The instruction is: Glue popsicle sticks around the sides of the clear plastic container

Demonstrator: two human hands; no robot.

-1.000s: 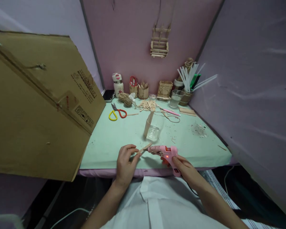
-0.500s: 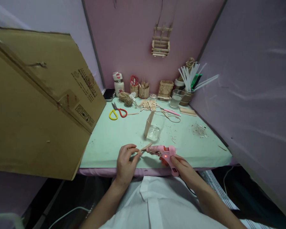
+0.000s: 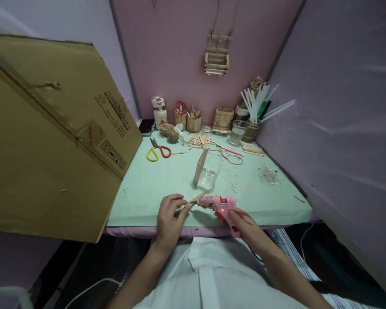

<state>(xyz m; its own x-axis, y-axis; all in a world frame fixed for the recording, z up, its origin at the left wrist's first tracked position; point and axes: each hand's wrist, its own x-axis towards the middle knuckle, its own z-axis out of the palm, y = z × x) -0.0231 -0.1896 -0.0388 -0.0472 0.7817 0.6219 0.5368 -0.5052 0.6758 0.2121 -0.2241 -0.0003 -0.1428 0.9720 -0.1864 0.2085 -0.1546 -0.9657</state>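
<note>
Near the table's front edge, my left hand [image 3: 172, 218] pinches one end of a thin wooden craft stick [image 3: 198, 197]. My right hand [image 3: 244, 221] is wrapped round the handle of a pink glue gun [image 3: 217, 203] with a glowing orange light. The gun's nozzle points left and meets the stick close to my left fingertips; whether glue is coming out is too small to tell. Just beyond the hands stands a clear container [image 3: 207, 178], with flat wooden sticks [image 3: 200, 167] upright along its left side.
Scissors [image 3: 158, 150] lie at the left, beside a ball of twine [image 3: 171, 133]. Loose wooden sticks [image 3: 201, 140] and a pink pen-like tool [image 3: 231, 151] lie farther back. A cup of water [image 3: 238, 133] stands back right. A large cardboard sheet [image 3: 58, 141] leans at left.
My hands, the stick and the glue gun stay almost where they were. The whole view has shifted very slightly.
</note>
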